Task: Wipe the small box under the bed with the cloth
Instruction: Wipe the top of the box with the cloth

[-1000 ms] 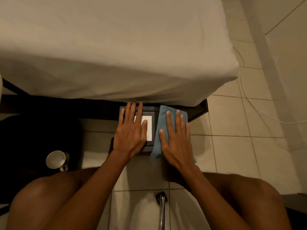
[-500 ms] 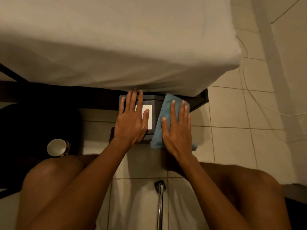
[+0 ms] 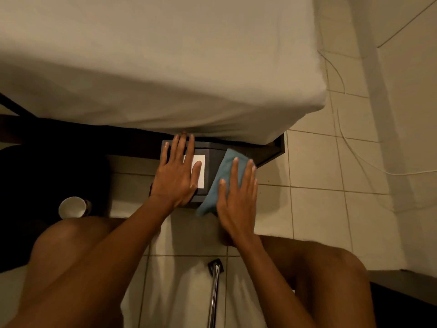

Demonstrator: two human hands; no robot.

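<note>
While the flat, open left hand steadies the small box at the bed's edge, the right hand, fingers spread, has slid the cloth back across its right side, so wiping continues.

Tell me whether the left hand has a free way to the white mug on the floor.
Probably yes. The left hand lies flat on the dark grey box, holding nothing; the white mug lies on open floor to its left, though the raised left knee sits close by.

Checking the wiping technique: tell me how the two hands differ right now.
The left hand lies bare on the small box, partly covering its white label; the right hand presses the blue cloth at the box's right side. The left reaches farther under the bed. Both are flat, fingers extended.
</note>
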